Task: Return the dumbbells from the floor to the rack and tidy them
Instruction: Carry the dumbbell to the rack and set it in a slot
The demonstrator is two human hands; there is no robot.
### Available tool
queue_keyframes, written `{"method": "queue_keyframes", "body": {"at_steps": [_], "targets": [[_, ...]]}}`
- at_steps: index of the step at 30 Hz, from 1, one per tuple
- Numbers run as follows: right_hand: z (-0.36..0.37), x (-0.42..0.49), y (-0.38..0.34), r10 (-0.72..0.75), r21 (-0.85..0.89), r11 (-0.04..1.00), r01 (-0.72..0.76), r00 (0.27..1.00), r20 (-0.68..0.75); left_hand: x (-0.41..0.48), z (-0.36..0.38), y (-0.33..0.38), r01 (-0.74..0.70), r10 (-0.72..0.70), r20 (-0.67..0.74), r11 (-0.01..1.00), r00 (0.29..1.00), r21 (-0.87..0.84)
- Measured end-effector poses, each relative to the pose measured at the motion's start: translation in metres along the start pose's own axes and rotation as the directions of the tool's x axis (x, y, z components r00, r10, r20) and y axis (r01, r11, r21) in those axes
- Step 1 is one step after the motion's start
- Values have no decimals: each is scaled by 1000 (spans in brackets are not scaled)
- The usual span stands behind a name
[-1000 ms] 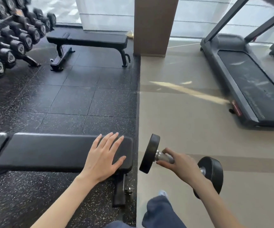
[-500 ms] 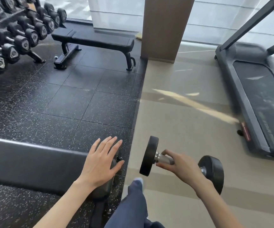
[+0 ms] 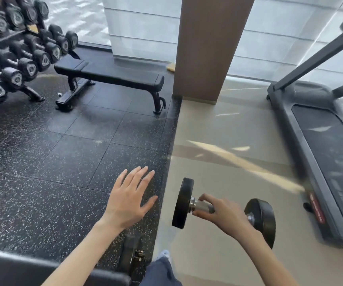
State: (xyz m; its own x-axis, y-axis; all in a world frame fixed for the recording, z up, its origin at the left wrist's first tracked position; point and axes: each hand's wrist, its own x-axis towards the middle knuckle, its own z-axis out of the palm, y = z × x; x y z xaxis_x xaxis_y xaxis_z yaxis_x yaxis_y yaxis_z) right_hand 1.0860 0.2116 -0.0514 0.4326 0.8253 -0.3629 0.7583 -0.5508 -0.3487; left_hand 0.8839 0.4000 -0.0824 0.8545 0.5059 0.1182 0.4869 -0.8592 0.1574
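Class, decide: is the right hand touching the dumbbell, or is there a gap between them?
Touching. The head view shows the right hand wrapped round the handle of the dumbbell.

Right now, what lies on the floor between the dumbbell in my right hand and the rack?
In the head view, only bare speckled rubber floor lies between the dumbbell and the rack; the flat bench stands just beyond that path.

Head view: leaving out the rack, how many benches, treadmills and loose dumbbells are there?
Benches: 2, the far bench and the near bench, cut off at the bottom edge
Treadmills: 1, the treadmill
Loose dumbbells: 1, the dumbbell gripped by the right hand
Total: 4
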Motion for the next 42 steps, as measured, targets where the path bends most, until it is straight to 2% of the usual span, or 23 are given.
{"method": "queue_keyframes", "body": {"at_steps": [7,13,23,29,36,42], "targets": [[-42,93,2,-44,-22,999,45,998,46,61,13,-43,47,-47,8,999,999,7],[-64,175,27,-64,-58,996,69,994,89,123,41,-49,93,-92,65,996,994,-10],[-153,359,66,-138,25,990,136,985,107,338,50,-76,103,-104,79,995,992,13],[-222,470,88,-188,-63,979,192,980,69,461,44,-102,131,-132,21,991,991,41],[-264,579,99,-164,-41,985,168,983,83,566,61,-145,152,-152,29,988,988,14],[-295,692,91,-118,-48,991,126,984,132,680,72,-217,116,-116,14,993,993,14]]}}
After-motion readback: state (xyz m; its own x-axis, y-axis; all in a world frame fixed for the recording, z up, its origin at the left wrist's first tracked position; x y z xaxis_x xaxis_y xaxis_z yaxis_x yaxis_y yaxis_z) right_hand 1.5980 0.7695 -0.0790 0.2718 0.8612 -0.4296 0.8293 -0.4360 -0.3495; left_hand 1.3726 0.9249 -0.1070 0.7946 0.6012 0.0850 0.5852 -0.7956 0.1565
